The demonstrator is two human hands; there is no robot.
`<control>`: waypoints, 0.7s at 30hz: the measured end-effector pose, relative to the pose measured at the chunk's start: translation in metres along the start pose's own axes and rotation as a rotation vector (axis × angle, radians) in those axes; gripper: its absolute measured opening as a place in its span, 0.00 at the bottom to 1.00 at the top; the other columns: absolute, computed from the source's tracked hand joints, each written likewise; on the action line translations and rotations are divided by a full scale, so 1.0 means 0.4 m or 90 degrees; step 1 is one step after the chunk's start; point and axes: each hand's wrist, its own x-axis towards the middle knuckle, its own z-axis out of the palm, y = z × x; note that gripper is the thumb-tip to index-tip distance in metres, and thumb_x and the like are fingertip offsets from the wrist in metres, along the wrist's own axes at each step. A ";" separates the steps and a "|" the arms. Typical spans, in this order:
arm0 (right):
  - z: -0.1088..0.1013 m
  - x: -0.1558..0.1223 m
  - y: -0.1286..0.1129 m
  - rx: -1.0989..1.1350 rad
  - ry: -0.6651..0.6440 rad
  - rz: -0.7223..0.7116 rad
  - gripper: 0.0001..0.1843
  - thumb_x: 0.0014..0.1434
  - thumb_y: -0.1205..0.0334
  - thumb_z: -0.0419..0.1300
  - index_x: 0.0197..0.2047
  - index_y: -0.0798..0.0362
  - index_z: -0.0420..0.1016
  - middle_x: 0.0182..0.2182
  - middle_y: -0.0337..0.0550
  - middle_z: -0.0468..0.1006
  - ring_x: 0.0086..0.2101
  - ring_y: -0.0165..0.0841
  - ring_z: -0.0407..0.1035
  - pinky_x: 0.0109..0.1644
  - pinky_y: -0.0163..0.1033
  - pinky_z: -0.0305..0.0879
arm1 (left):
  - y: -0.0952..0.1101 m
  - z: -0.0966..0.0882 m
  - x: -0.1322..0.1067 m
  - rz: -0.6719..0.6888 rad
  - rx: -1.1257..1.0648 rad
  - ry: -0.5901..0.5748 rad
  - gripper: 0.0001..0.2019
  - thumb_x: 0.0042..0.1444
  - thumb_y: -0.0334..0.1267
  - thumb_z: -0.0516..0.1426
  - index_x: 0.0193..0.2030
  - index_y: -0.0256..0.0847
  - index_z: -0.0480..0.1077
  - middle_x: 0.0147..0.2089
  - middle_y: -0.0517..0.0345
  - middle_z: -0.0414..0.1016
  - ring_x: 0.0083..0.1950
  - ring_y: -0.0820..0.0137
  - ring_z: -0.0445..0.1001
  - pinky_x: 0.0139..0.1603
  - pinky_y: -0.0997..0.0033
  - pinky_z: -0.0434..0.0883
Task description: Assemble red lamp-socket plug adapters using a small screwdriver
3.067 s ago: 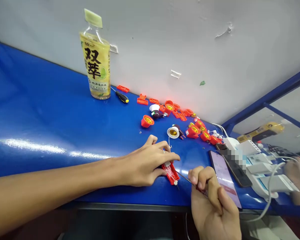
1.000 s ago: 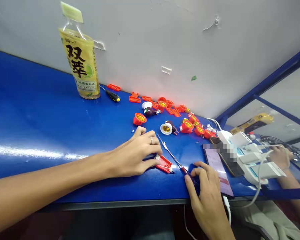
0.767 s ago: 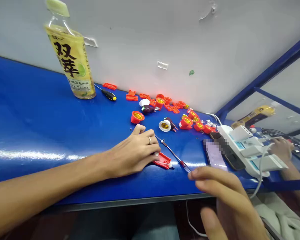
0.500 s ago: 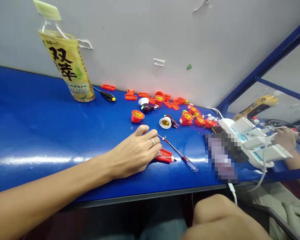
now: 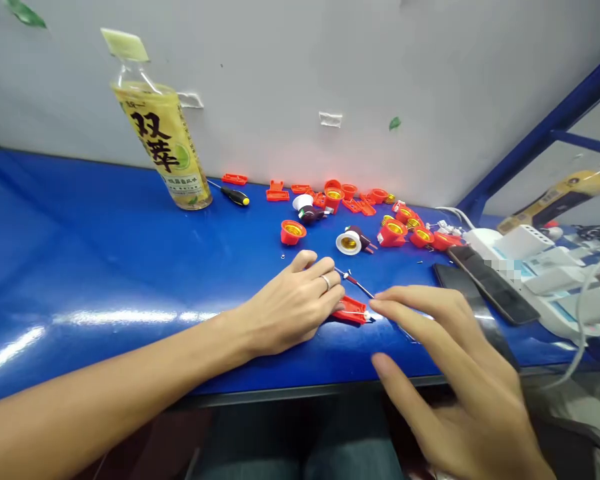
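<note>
Returning my right grip [image 5: 450, 373] to the surface [image 5: 130, 267], fingers apart, empty.
Left grip [image 5: 295, 307] clamps the red part [image 5: 353, 311]; the screwdriver [image 5: 356, 285] lies loose beside it.

Glossy blue tabletop [image 5: 105, 267]; smooth orange plastic part [image 5: 351, 309]; thin metal screwdriver shaft [image 5: 357, 285]; clear plastic bottle [image 5: 163, 143].

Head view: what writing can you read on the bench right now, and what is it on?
"双萃": large black characters on the yellow label of the bottle.
Small print lower on that label: too small to read.
Blue-and-white labels on the white boxes at the right: blurred, unreadable.
</note>
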 end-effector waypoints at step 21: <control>0.128 -0.001 0.070 0.025 -0.051 0.054 0.07 0.66 0.62 0.62 0.48 0.50 0.75 0.51 0.47 0.72 0.52 0.39 0.66 0.55 0.49 0.59 | 0.006 -0.029 0.002 0.105 0.103 0.001 0.12 0.69 0.28 0.51 0.42 0.32 0.77 0.41 0.47 0.78 0.46 0.60 0.71 0.52 0.61 0.65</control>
